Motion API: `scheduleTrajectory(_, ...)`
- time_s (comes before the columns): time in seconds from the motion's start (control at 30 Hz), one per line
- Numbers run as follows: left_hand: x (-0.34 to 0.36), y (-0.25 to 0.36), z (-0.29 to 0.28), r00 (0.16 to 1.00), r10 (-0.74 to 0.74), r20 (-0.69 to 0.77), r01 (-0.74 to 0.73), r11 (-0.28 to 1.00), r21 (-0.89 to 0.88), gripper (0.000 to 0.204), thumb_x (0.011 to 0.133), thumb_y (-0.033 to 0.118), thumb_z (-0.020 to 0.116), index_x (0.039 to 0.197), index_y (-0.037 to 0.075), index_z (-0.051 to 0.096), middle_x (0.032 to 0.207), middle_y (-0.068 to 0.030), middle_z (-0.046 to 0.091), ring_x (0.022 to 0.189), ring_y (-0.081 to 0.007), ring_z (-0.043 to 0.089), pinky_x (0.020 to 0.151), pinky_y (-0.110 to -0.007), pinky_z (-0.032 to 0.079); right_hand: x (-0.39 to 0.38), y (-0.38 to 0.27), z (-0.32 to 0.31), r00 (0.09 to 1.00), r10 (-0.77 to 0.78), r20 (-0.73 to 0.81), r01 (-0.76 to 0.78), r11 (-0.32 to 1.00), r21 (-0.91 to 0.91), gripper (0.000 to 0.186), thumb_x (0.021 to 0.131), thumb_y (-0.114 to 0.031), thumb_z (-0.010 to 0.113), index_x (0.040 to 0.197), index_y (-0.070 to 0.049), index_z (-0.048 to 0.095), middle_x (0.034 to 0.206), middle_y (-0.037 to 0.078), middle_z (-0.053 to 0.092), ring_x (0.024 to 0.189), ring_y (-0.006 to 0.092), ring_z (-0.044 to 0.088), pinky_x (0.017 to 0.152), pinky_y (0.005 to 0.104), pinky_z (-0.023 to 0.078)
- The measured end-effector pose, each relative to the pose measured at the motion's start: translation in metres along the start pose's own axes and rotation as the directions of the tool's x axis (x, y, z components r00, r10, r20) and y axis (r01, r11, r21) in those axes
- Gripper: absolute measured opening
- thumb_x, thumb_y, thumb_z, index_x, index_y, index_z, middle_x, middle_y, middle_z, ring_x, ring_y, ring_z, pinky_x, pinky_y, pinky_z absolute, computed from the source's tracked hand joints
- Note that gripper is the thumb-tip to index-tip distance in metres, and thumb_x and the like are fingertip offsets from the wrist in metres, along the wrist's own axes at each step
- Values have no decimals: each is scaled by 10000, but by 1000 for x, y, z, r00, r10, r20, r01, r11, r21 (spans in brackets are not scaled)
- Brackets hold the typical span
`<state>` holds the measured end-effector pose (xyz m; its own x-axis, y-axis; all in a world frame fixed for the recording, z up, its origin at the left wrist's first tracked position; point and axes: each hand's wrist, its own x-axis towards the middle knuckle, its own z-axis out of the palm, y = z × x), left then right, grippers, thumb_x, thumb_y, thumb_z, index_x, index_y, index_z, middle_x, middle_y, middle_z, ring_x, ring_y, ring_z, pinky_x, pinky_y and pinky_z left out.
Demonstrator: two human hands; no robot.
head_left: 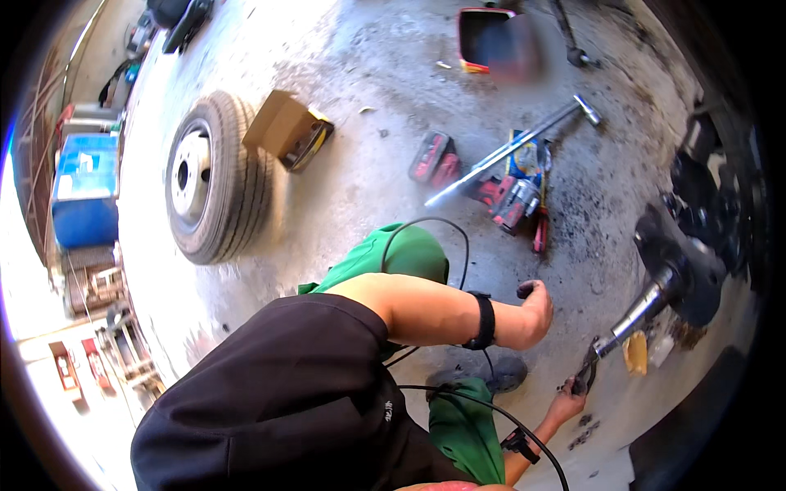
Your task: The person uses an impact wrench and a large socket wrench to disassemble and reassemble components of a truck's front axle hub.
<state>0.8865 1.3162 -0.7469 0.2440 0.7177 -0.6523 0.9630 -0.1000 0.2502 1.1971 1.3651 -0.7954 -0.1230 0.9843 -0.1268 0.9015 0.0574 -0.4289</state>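
Observation:
My right hand (567,403) grips a dark, curved metal piece (586,373) against the end of a shiny axle spindle (634,317). The spindle sticks out from a dark, round hub plate (696,282) at the right. My left hand (536,311) hangs above the floor, apart from the spindle, with its fingers curled in and dark at the tips. Whether anything small lies in those fingers is hidden. A black cable (468,245) loops past my left arm and green trousers.
On the floor ahead lie a long metal bar wrench (524,143), a red-and-black cordless power tool (508,200), another red-and-black tool (435,159) and a red-handled screwdriver (541,229). A wheel (221,176), an open cardboard box (286,131) and a blue drum (86,188) stand left.

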Motion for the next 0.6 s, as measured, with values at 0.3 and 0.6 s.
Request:
scheduleTrajectory(0.3, -106, -57, -21, 992, -71, -104, 63, 995, -82, 334, 848, 229, 480, 1087, 42, 618, 1045, -165, 589, 914, -339, 541, 679, -494, 413, -8, -174, 42, 910, -288, 300, 320, 945, -64, 162, 792, -101, 655, 897, 19, 622, 796, 172, 658, 701, 282, 636, 671, 358, 492)
scheduleTrajectory(0.6, -209, -85, -6, 846, -381, -373, 228, 891, -393, 278, 791, 247, 581, 997, 77, 660, 1008, -109, 614, 880, -279, 560, 660, -487, 422, -67, -291, 87, 657, -503, 561, 604, 797, 8, 206, 788, -184, 625, 859, 9, 608, 780, 142, 636, 698, 250, 603, 652, 346, 469)
